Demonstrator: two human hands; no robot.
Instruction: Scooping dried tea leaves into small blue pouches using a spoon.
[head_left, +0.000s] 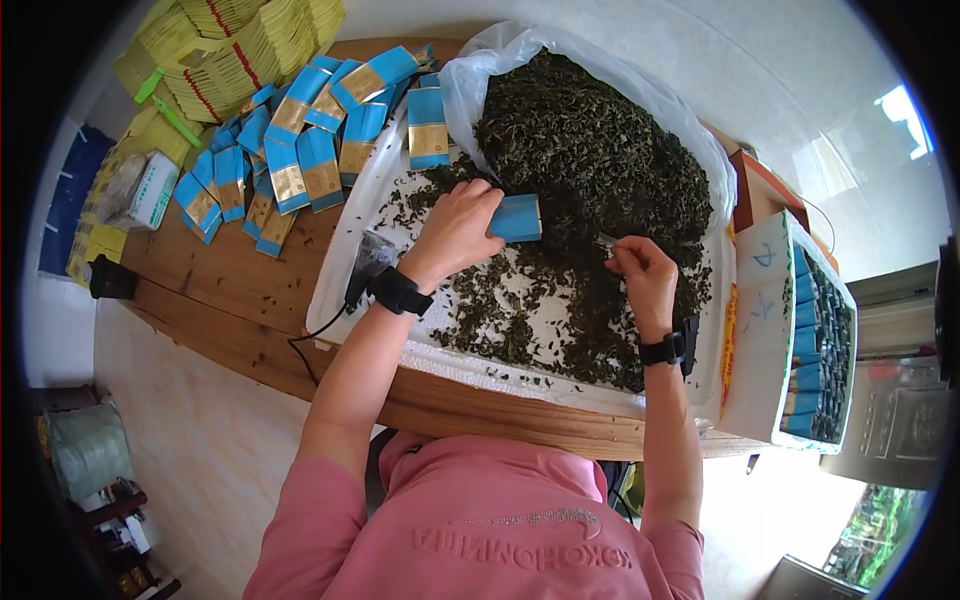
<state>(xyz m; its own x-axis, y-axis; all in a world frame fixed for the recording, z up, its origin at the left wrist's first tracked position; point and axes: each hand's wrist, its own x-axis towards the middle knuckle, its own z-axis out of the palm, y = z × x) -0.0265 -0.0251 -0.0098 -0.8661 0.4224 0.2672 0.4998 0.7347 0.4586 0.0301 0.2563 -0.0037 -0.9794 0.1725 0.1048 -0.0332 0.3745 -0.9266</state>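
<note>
My left hand grips a blue and gold paper packet above the white foam tray. To its right, my right hand has its fingertips pinched together at the edge of the dark leaves; a small pale thing shows at them, too unclear to name. Dried, tea-like leaves are heaped in a clear plastic bag lying open on the tray, and more lie scattered below. One blue and gold packet rests at the tray's upper left. The inside of the held packet is hidden.
Many blue and gold packets lie piled on the wooden table, left of the tray. Yellow bundles stand behind them. A white foam box with packets inside is at the right. A black cable crosses the tray's left edge.
</note>
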